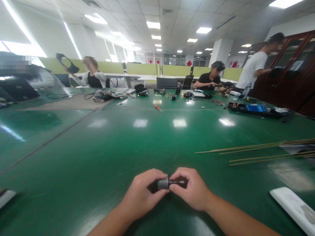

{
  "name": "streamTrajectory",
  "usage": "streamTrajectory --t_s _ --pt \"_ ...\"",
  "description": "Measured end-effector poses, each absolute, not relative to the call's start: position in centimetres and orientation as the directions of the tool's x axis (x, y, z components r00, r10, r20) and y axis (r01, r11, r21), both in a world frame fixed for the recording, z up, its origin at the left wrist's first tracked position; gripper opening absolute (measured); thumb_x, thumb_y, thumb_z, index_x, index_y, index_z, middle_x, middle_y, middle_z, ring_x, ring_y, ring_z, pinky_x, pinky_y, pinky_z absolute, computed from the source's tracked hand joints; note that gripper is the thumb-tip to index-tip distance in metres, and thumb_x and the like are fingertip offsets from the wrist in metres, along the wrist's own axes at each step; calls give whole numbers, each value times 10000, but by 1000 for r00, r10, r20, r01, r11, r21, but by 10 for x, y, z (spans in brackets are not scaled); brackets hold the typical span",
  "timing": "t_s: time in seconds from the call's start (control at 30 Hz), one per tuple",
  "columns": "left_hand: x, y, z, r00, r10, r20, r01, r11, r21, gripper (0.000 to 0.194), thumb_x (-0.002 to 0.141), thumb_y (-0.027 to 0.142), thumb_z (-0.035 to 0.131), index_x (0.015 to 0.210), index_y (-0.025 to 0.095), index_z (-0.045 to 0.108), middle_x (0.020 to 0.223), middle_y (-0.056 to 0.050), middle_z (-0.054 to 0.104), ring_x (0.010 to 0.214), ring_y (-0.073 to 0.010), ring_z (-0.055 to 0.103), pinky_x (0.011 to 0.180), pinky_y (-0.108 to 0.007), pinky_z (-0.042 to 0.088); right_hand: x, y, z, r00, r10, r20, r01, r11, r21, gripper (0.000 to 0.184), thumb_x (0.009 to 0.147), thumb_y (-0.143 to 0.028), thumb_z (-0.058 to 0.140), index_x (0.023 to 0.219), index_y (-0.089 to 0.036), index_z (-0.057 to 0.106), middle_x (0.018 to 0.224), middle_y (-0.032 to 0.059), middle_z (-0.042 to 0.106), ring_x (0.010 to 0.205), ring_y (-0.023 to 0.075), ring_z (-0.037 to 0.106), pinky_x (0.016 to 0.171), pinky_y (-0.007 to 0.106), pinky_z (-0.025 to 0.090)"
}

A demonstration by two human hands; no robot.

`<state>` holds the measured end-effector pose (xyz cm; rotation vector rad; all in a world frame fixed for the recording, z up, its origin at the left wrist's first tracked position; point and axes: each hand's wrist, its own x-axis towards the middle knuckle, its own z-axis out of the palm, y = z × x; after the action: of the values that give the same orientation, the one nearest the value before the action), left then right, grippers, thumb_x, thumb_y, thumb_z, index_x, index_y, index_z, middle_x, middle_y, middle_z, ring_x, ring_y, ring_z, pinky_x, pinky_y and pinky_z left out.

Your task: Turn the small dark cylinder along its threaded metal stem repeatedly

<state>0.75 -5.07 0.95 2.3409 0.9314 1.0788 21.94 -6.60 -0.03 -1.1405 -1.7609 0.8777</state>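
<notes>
A small grey cylinder with a thin ridged shaft, which looks like a small motor [162,184], is held level just above the green table. My left hand [144,191] grips the cylinder body between thumb and fingers. The fingertips of my right hand [190,188] pinch it where the shaft leaves the body, and the shaft's bright tip points right, inside the curve of that hand. Both hands are closed and nearly touch each other at the motor.
Thin brass-coloured rods [256,146] lie to the right, with a white power strip [292,209] at the lower right. Farther back are an orange screwdriver [158,108], a black tray [256,110] and loose electronic parts. Several people are around the table [110,147].
</notes>
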Motion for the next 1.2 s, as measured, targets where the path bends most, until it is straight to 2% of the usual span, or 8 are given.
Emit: streamTrajectory --t_s 0.4,0.7,1.2 --pt "8 -52 12 462 700 544 402 -712 575 279 754 164 785 1007 230 687 938 -8 744 839 -136 713 783 -207 560 220 -66 0 -246 933 264 329 337 -882 36 730 -196 723 760 -177 715 708 7 675 670 152 607 633 237 428" --pt "9 -54 13 468 699 541 393 -713 580 233 773 188 768 997 212 707 922 -45 751 830 -169 722 781 -250 582 219 -66 0 -262 942 210 308 288 -907 69 727 -212 737 730 -172 681 686 -6 640 636 136 564 609 226 414" --pt "7 -53 12 457 693 557 410 -720 560 283 747 153 777 1009 228 702 938 -20 751 846 -154 719 798 -237 578 220 -65 -2 -254 946 200 304 274 -912 59 718 -197 721 712 -166 671 644 -15 614 619 131 540 586 222 392"
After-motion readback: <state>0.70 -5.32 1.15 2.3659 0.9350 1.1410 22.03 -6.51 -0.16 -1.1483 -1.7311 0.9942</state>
